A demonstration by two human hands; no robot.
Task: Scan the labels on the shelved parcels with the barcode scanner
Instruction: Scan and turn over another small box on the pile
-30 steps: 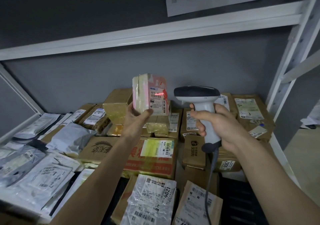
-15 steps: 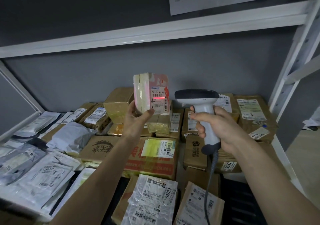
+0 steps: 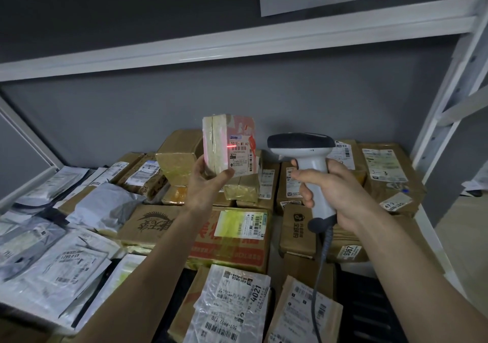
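Small parcel (image 3: 228,146): a taped, pinkish box held upright above the shelved stock, its white shipping label (image 3: 240,157) turned toward the scanner's head, presumably so the beam meets the print squarely.
Left hand (image 3: 204,184): grasps the small parcel from below, thumb on the near face and fingers behind it; lifting the box out of the pile likely frees its label from the neighbours crowding round it.
Barcode scanner (image 3: 309,163): white pistol-grip body with a dark head, level with the parcel and just beside it on the right, nose pointing left at the label.
Right hand (image 3: 335,186): clenched round the scanner's grip, forefinger at the front where a trigger would sit; whether it is pressed cannot be told.
Red scan line (image 3: 229,146): a short bright streak near the label's left edge, under the large printed code and apparently above the small barcodes; by my reading the aim needs a slight shift.
Cable (image 3: 318,276): a dark cord hanging from the grip's base down over the parcels.
Shelf (image 3: 237,42): a white metal rack; the lower level carries brown cartons (image 3: 232,234) at centre and right and grey poly mailers (image 3: 52,260) on the left, most lying label-up, which suits scanning in place.
Stage: one label under the beam, many shelved labels apparently left to do.
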